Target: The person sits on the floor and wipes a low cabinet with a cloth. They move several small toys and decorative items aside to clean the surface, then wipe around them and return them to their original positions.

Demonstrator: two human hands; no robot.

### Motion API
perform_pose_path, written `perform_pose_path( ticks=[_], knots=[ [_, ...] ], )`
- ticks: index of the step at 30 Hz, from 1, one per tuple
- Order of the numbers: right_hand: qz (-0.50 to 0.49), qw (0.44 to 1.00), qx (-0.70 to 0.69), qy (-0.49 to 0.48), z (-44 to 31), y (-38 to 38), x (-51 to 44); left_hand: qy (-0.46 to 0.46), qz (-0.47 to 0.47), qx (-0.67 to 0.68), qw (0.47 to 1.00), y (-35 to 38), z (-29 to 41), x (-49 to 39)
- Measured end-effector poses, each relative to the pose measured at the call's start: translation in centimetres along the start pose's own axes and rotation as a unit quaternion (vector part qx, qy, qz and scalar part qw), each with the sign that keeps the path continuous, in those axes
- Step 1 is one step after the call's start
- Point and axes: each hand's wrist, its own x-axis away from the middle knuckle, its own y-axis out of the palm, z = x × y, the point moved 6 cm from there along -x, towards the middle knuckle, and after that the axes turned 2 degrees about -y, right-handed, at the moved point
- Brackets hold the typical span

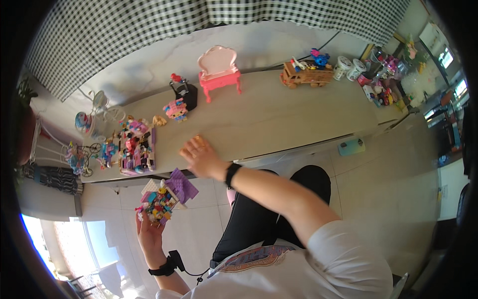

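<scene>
My left hand (150, 233) holds a toy-brick build (160, 205) from below, over the floor in front of the table's left part. White and purple plates and many small coloured pieces make up this build. On the stone-look tabletop (269, 112), near its front edge, my right hand (199, 157) lies palm down over a small orange piece (199, 140), seemingly a cloth, mostly hidden by the fingers. Left of that hand stands a larger brick build (136, 149) with a purple rim. A crumpled beige item (159, 120) lies just behind it.
A pink brick figure (176, 110), a figure on a black stand (191, 98) and a pink toy dresser (220, 76) stand towards the back. Further right are a wooden toy truck (308, 74), two patterned cups (343, 68) and a pile of small toys (384, 89). Metal-framed ornaments (91, 121) stand far left.
</scene>
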Motion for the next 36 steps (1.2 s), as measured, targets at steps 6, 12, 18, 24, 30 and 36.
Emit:
perform_pose_path(
  ticks=[6,12,18,24,30,36],
  knots=[
    [0.001,0.999,-0.045,0.027,2.9,0.1,2.7,0.006,0.003,-0.021,1.000,1.4,0.4,-0.1],
    [-0.007,0.983,0.053,0.174,19.2,-7.7,14.5,-0.038,-0.046,-0.021,0.998,6.0,-2.7,-2.6],
    [0.027,0.878,0.096,0.468,35.4,-14.8,32.3,-0.079,-0.085,0.001,0.993,11.5,-5.9,-7.1],
    [-0.011,0.875,-0.094,0.475,36.0,-11.8,31.2,-0.124,-0.171,0.019,0.977,16.6,-7.9,-11.6],
    [-0.009,0.999,-0.001,0.054,17.6,-5.9,14.3,-0.121,-0.137,-0.044,0.982,17.4,-8.5,-14.2],
    [-0.020,0.967,-0.003,0.254,26.1,-11.1,17.3,-0.124,-0.128,-0.119,0.977,18.2,-9.3,-15.7]
  ],
)
